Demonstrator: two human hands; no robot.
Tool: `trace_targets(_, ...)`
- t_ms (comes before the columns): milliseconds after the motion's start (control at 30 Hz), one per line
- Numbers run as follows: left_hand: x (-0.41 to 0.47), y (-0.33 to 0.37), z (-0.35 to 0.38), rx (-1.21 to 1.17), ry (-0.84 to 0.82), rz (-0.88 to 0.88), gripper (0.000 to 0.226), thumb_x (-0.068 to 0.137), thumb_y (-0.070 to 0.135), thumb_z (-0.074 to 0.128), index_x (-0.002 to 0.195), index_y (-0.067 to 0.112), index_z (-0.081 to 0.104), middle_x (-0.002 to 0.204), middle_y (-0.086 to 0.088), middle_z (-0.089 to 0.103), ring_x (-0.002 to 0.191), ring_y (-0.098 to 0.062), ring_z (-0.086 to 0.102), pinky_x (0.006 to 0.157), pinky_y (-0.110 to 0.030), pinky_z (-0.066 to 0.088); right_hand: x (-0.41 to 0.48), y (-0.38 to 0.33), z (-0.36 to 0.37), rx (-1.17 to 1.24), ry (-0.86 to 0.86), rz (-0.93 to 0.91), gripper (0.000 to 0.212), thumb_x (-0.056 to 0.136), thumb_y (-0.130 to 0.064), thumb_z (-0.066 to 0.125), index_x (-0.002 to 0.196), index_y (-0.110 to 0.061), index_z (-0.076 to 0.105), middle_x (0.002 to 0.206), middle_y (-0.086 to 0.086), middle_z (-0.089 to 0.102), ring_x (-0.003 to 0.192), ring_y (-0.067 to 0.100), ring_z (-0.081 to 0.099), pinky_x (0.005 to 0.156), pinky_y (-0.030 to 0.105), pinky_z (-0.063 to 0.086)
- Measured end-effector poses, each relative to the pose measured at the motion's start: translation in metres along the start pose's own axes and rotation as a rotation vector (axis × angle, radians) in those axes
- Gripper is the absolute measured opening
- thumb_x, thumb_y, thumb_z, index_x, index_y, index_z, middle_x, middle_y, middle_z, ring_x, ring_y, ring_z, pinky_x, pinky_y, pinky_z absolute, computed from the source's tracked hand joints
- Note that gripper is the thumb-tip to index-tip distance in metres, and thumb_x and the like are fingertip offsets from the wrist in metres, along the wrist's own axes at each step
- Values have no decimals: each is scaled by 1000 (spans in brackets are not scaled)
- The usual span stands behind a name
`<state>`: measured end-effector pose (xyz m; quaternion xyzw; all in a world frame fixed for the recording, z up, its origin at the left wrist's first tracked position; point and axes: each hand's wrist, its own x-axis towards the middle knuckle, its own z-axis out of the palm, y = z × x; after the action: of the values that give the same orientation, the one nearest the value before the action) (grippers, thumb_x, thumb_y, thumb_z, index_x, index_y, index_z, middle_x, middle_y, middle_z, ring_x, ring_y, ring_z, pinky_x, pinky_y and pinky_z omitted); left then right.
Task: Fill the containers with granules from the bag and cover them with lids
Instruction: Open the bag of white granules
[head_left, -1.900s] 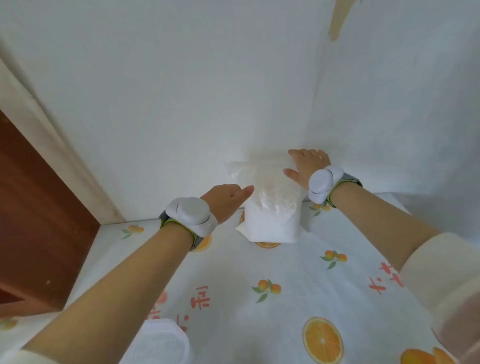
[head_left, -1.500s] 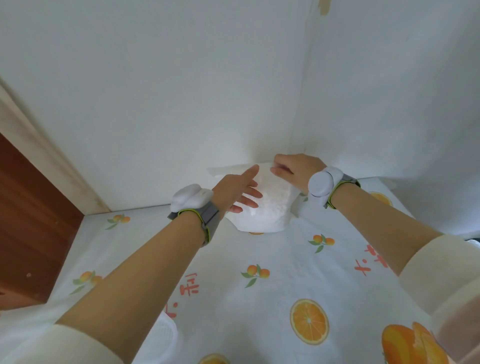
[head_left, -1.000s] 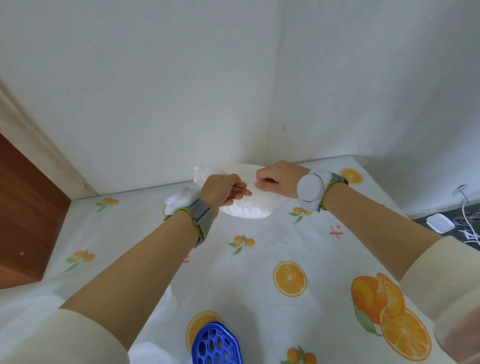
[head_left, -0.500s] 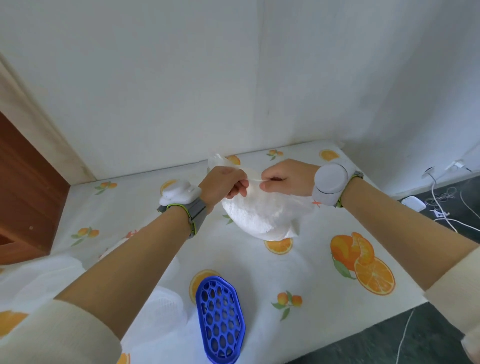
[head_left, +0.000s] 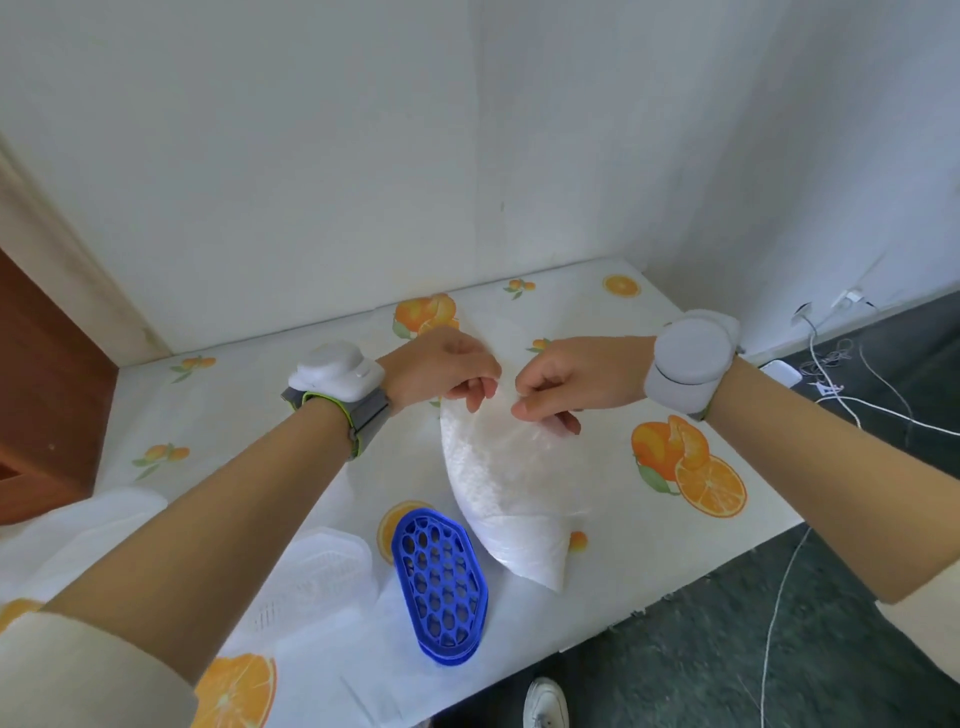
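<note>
A clear plastic bag of white granules (head_left: 506, 483) hangs between my hands above the table. My left hand (head_left: 441, 371) pinches the bag's top edge on one side and my right hand (head_left: 569, 379) pinches it on the other. Below the bag a blue perforated lid (head_left: 441, 577) lies flat on the table. A clear plastic container (head_left: 332, 569) sits left of the blue lid, partly behind my left forearm.
The table (head_left: 613, 525) wears a white cloth printed with oranges and stands in a white wall corner. Its front edge runs near the blue lid. More white plastic (head_left: 119, 512) lies at the left. A brown cabinet (head_left: 36, 410) stands left. Cables (head_left: 852, 395) trail on the dark floor at right.
Both hands took hold of the bag's top at the back wall, lifted it and brought it toward the table's front. The view tilted down, revealing the blue lid and clear container.
</note>
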<state>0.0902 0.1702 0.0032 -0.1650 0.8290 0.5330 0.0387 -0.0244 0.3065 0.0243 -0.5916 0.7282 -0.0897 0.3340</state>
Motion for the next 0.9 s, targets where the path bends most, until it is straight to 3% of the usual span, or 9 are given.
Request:
trace_targets(167,-7,-2,3,-103,3,-27,29,87,11,52,59,8,59,47,0,59,44,-11,37,51,-22,29,6,-12,-1,25,-15,90,41,94,-40,39,60,-18,48,62,-6,57,59,9,55,71,21,39)
trace_targets(333,-8,-5,8,-155,55,-55,30,84,10,52,54,11,56,46,0,55,39,-6,38,48,-19,28,16,-13,5,8,77,126,32,93,-41,43,72,-17,47,68,-9,56,64,6,55,66,16,36)
trace_targets(433,-10,-8,10,-198,65,-64,32,85,12,54,53,13,56,43,2,52,39,-6,38,49,-20,29,16,-13,6,39,82,115,32,93,-36,45,67,-17,46,65,-7,56,64,7,53,65,16,35)
trace_targets(533,-13,-12,10,-248,54,-49,32,88,18,55,57,12,55,43,3,51,41,-7,38,49,-19,30,14,-11,6,52,84,81,32,94,-31,44,65,-18,46,65,-7,56,66,7,54,74,22,38)
trace_targets(733,-18,-19,12,-359,29,-26,33,91,26,54,60,14,54,46,6,53,43,-6,39,51,-17,33,12,-9,8,178,95,18,25,95,-20,43,70,-17,45,68,-9,56,67,4,54,71,17,41)
trace_targets(900,-21,-22,14,-362,38,-1,32,91,20,54,59,15,55,48,5,53,45,-6,40,51,-17,33,10,-4,14,197,150,31,27,94,-19,42,69,-22,48,67,-9,58,66,3,55,76,21,45)
